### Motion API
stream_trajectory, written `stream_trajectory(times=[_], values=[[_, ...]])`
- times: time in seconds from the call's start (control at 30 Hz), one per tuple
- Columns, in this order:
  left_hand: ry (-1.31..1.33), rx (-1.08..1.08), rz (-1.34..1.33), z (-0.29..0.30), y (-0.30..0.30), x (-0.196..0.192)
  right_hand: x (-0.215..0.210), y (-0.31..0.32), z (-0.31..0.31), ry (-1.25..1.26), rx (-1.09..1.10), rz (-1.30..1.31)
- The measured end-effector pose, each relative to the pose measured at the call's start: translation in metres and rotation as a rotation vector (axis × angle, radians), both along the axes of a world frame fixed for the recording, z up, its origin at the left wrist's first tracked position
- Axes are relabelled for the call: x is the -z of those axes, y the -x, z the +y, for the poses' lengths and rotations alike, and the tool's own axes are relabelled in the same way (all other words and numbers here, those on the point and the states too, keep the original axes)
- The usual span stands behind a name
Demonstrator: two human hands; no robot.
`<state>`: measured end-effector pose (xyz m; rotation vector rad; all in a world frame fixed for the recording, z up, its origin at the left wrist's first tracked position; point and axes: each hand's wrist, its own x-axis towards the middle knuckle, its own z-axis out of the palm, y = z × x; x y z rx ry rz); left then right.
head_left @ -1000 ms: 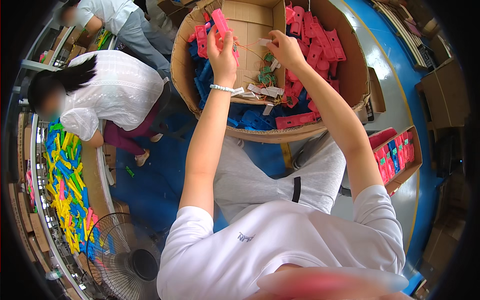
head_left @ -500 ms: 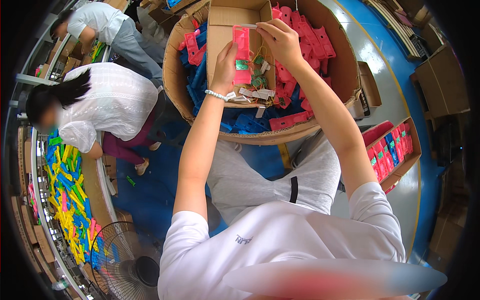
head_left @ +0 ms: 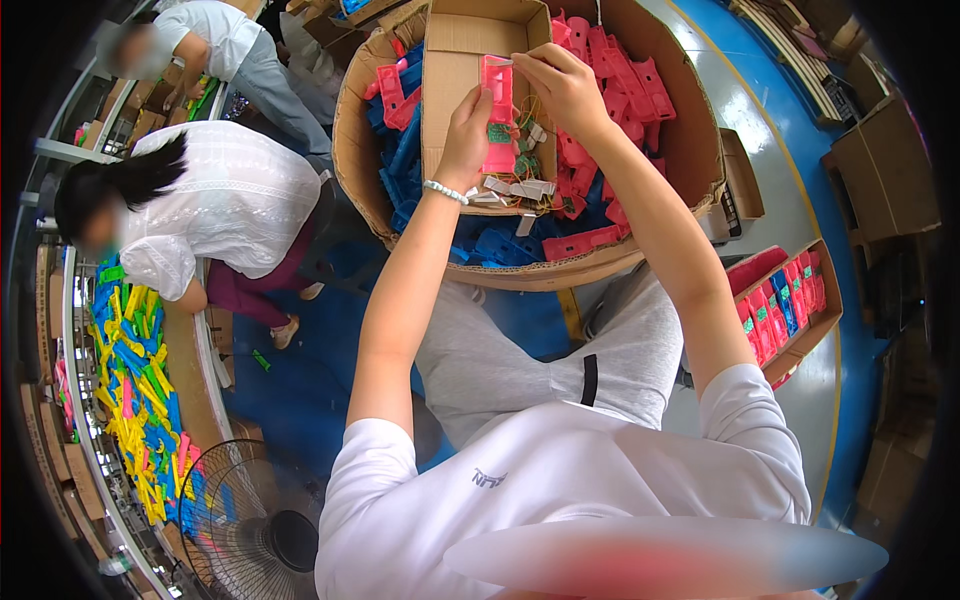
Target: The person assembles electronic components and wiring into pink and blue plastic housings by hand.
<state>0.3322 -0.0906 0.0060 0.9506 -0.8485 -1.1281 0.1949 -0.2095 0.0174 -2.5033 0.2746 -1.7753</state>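
My left hand (head_left: 466,138) is closed around a long pink plastic shell (head_left: 498,155) with a green circuit board (head_left: 499,133) set in it. The shell is held upright above a small open cardboard box (head_left: 470,30). At its far end, my right hand (head_left: 562,85) pinches a thin whitish piece (head_left: 503,63), partly hidden by the fingertips. Below the shell, white rectangular parts (head_left: 530,188) with thin wires and green boards lie in the small box.
The small box rests in a large round-sided carton (head_left: 535,277) of pink shells (head_left: 625,80) and blue shells (head_left: 500,245). A box of assembled shells (head_left: 790,305) stands right. Two co-workers (head_left: 225,195) lean over a bench of colourful parts (head_left: 140,390) at left; a fan (head_left: 290,540) stands near.
The whitish piece has come down from above the shell's far end into that end. Both hands and the shell sit slightly further right in the picture.
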Motion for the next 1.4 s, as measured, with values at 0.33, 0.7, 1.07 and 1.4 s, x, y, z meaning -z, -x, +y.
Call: stream_trajectory(times=[0.33, 0.7, 1.07, 1.4], values=[[-0.026, 0.129, -0.108, 0.005, -0.002, 0.0, -0.002, -0.002, 0.002, -0.255, -0.012, -0.02], [0.027, 0.211, -0.153, 0.007, 0.0, -0.002, 0.0, 0.003, -0.008, -1.613, -0.909, -0.078], [0.081, 0.222, 0.087, 0.006, 0.002, -0.01, 0.011, -0.005, -0.01, -1.285, -1.023, -0.226], [0.02, 0.371, 0.216, 0.012, 0.005, -0.011, 0.006, -0.002, -0.01, -0.352, -0.036, -0.041]])
